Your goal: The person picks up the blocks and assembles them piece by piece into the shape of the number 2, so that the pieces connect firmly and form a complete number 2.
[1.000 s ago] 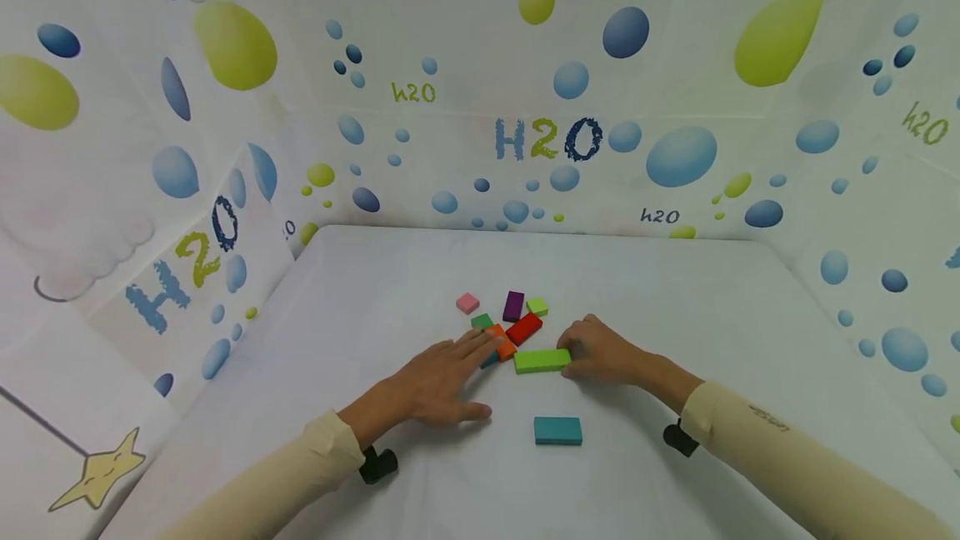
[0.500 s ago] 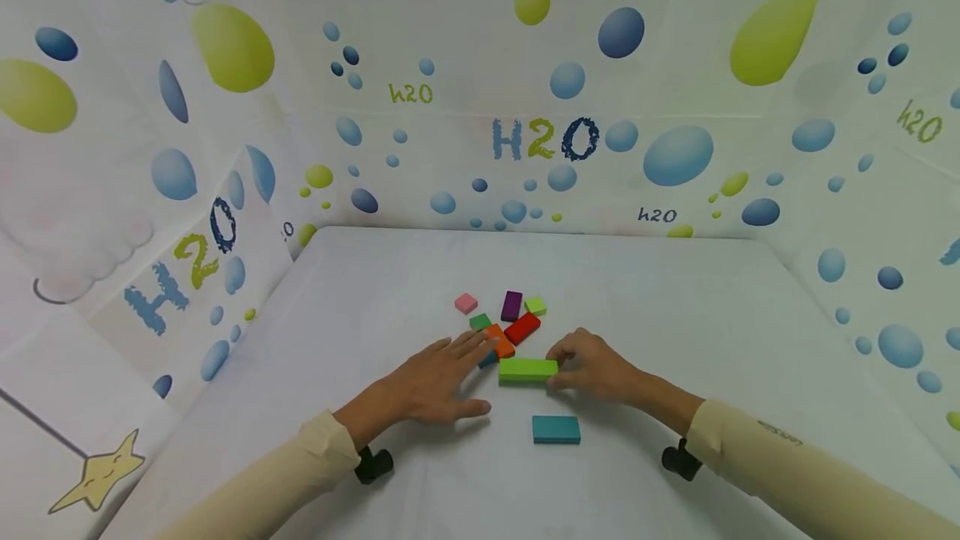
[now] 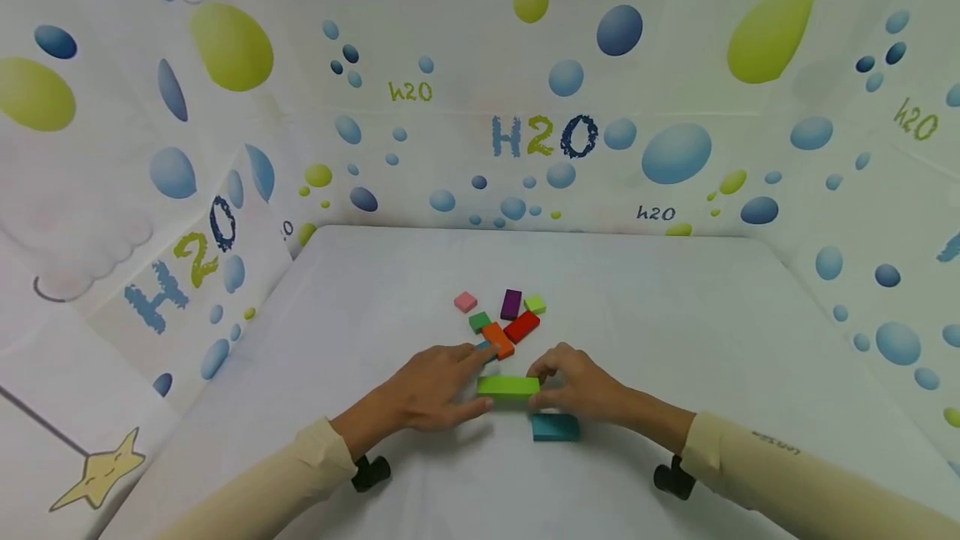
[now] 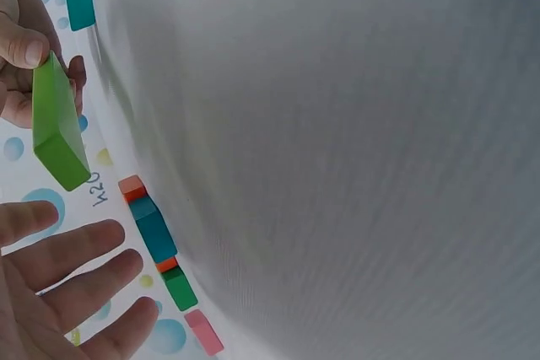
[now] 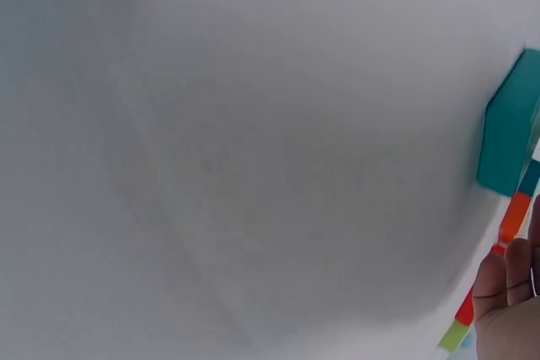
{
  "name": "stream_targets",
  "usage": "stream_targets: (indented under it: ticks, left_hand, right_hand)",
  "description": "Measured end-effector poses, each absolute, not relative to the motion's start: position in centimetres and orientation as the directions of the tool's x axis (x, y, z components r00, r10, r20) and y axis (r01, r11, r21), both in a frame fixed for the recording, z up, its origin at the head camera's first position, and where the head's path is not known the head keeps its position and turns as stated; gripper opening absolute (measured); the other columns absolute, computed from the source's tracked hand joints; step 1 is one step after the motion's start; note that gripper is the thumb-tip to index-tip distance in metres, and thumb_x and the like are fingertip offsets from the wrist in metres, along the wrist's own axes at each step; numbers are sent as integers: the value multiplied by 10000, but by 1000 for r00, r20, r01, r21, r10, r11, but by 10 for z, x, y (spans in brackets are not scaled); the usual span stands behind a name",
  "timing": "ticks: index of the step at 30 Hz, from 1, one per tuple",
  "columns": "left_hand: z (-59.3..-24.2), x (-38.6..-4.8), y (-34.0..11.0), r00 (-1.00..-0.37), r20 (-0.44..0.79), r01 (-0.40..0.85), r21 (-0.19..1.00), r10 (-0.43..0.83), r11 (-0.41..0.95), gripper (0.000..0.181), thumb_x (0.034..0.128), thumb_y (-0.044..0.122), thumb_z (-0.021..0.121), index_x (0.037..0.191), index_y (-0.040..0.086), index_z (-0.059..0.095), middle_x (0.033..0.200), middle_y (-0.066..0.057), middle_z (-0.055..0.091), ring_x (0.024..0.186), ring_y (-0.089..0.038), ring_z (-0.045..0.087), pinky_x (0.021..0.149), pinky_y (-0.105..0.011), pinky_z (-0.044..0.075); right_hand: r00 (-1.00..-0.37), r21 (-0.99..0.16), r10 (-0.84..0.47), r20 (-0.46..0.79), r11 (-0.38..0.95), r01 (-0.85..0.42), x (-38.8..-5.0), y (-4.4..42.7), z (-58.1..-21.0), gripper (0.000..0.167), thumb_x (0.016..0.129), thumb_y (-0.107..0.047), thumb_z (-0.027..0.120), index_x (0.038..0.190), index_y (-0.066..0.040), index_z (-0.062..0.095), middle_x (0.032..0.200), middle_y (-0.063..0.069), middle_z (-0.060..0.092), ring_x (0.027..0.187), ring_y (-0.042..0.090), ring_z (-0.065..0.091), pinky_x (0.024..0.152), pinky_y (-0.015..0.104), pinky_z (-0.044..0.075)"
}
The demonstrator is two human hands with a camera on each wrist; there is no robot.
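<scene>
My right hand (image 3: 581,387) pinches one end of a long lime-green block (image 3: 507,388), which in the left wrist view hangs a little above the cloth. The left hand (image 3: 431,390) has its fingers spread straight, palm down, at the block's other end. Whether its thumb touches the block I cannot tell. A teal block (image 3: 556,427) lies flat just in front of the right hand. Beyond the left fingertips is an orange block (image 3: 498,340), with a blue block (image 3: 486,352) beside it, partly hidden by the fingers.
Behind the hands lie a red block (image 3: 522,326), a purple block (image 3: 512,304), a small light green block (image 3: 535,303), a green block (image 3: 479,322) and a pink block (image 3: 466,302). A white cloth (image 3: 675,298) covers the table, with a patterned curtain around it.
My right hand has carried the lime-green block left and toward me, away from the red and orange blocks. The left hand has drawn back slightly, uncovering more of the orange block.
</scene>
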State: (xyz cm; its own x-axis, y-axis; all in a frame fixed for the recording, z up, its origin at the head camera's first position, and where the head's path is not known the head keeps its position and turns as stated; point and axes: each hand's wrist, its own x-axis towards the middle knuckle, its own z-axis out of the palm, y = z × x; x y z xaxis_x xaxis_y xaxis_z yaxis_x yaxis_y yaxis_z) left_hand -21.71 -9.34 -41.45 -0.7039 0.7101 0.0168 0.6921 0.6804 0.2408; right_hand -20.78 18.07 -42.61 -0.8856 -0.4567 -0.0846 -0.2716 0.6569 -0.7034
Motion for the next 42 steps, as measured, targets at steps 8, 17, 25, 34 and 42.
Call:
stream_targets:
  ticks: [8,17,25,34,42]
  left_hand:
    - [-414,-215,-96,-688,70,720,189,722,668,716,960,577,521,1547,179,429,1387,-29,605,1259,-220,534,1040,-467,487]
    - [-417,-214,-99,-654,76,753,165,753,637,718,957,620,500,1524,183,453,1444,-6,563,1331,-231,490,1089,-495,446]
    - [-418,-212,-99,-623,85,781,138,778,610,723,957,616,505,1529,176,449,1479,4,527,1365,-228,453,1105,-496,427]
    - [-420,-211,-99,-618,76,783,146,783,604,733,963,631,490,1539,181,435,1510,-3,495,1402,-233,423,1119,-507,407]
    - [-418,-212,-98,-619,67,781,151,782,606,739,959,627,502,1540,175,435,1512,-22,495,1402,-246,423,1112,-522,409]
  right_hand:
    - [-875,-718,-474,-97,642,-268,-198,174,-426,255,874,-285,802,1100,-196,721,1036,-50,577,1007,164,518,844,330,480]
    - [-842,-725,-537,-49,599,-340,-190,170,-427,255,864,-289,812,1074,-180,718,988,-84,590,993,160,498,839,318,441]
    - [-833,-713,-551,-43,602,-361,-185,170,-429,253,842,-310,834,1044,-188,742,979,-99,588,982,148,483,829,298,445]
    - [-830,-696,-554,-74,625,-354,-183,169,-432,293,825,-338,850,1057,-184,756,941,-141,606,994,139,468,830,270,473]
    - [-828,-655,-557,-66,650,-385,-181,168,-433,300,805,-347,864,1033,-196,739,925,-136,570,975,115,458,814,246,480]
